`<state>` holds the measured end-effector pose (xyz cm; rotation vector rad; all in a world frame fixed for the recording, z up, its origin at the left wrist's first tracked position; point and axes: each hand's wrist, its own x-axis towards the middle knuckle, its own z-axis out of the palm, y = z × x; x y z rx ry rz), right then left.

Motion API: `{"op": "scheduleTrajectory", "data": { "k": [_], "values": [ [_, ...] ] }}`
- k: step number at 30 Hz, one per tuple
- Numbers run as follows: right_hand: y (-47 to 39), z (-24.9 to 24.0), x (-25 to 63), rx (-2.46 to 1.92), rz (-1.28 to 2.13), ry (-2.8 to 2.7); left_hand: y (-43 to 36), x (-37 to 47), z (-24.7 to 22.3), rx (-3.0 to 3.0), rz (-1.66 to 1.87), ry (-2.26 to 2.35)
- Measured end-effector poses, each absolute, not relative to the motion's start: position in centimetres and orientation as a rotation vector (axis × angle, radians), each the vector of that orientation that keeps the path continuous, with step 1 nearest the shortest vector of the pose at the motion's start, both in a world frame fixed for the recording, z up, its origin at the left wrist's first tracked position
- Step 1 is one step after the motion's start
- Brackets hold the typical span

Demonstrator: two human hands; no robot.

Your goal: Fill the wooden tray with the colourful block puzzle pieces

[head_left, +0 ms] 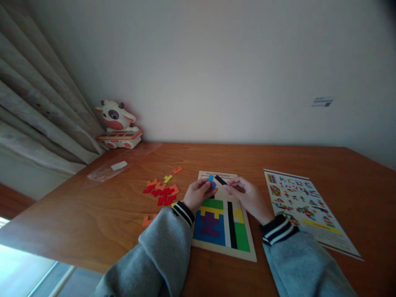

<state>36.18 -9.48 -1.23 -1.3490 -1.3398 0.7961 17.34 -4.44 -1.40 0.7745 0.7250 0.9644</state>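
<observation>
My left hand is closed in a pinch on small blue and purple puzzle pieces over the far part of a wooden puzzle board. Opposite it, my right hand grips a short black puzzle piece between thumb and fingers. The tips of the held pieces are close together. On the board lie a purple piece set among blue, a long black strip, and green and yellow pieces. My hands and sleeves cover part of the board.
Left of the board lie several loose red and orange pieces and a yellow piece. A printed sheet is on the right. Clear plastic wrapping and a cow-shaped toy keyboard are at the back left, near a curtain.
</observation>
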Motion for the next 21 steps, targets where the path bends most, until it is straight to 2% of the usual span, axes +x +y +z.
{"op": "scheduleTrajectory", "data": {
  "k": [5,12,21],
  "values": [
    [-9.8,-1.7,34.9,-1.331,0.768,-1.435,-5.6,17.6,-0.6,0.671,0.84,0.671],
    [-10.5,-0.1,35.1,-1.364,0.714,-1.574,-5.8,18.2,-0.8,0.59,0.887,0.675],
    [-11.4,-0.3,37.7,-1.618,0.724,-1.997,-4.6,17.1,0.4,0.229,0.899,0.752]
  ]
}}
